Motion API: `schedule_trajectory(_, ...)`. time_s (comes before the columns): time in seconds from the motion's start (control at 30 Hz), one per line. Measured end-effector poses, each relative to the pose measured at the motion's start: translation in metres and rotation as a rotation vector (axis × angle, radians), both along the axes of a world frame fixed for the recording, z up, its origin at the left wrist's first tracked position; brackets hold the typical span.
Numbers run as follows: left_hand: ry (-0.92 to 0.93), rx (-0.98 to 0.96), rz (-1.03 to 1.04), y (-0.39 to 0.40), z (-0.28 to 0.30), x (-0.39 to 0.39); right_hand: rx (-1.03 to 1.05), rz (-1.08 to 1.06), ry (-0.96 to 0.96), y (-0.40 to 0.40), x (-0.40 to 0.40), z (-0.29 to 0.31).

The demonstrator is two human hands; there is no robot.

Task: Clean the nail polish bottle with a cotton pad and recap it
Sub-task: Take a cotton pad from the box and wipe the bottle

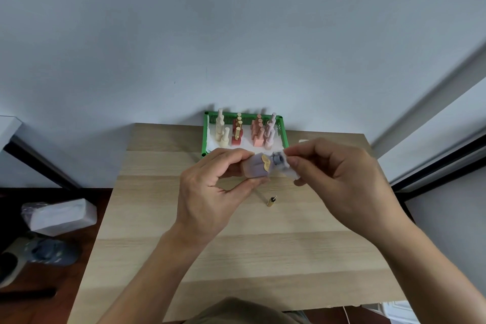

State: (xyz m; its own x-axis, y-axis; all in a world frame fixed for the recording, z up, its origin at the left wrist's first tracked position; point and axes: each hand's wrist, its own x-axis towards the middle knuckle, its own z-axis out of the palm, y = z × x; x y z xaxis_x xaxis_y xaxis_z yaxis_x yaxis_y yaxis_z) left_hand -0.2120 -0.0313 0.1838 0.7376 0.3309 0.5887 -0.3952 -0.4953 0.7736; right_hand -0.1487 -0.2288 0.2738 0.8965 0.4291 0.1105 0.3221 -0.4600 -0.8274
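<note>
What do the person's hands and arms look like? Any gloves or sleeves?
No gloves or sleeves. The left hand and right hand are bare, and both forearms are uncovered as far as the picture shows. I see no rings, watch or bracelets.

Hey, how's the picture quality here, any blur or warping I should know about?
Head view: light is soft and even, with no glare. The right hand and cotton pad are slightly motion-blurred at the bottle neck. The wide-angle lens bends the table edges, and the wall lines lean.
</note>
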Motion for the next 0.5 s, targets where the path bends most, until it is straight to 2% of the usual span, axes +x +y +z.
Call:
schedule_trajectory(0.1,-0.005,-0.002,-0.004,0.0007,-0.0001,0.0013,-0.02,0.039,0.06,-0.0004,-0.0016,-0.001)
schedule_trajectory(0.2,-0.009,-0.007,-0.011,0.0013,-0.0003,0.002,0.081,0.016,0.188,0.0021,-0.0005,-0.0031)
schedule_trajectory(0.37,0.006,-0.039,-0.028,-0.0015,-0.0014,0.0043,0.114,-0.059,0.154,0.0072,0.0025,-0.0076)
schedule_trajectory(0.5,0.016,-0.034,-0.037,-0.0011,-0.0013,0.007,0.229,0.016,0.287,0.0046,0.0039,-0.0063)
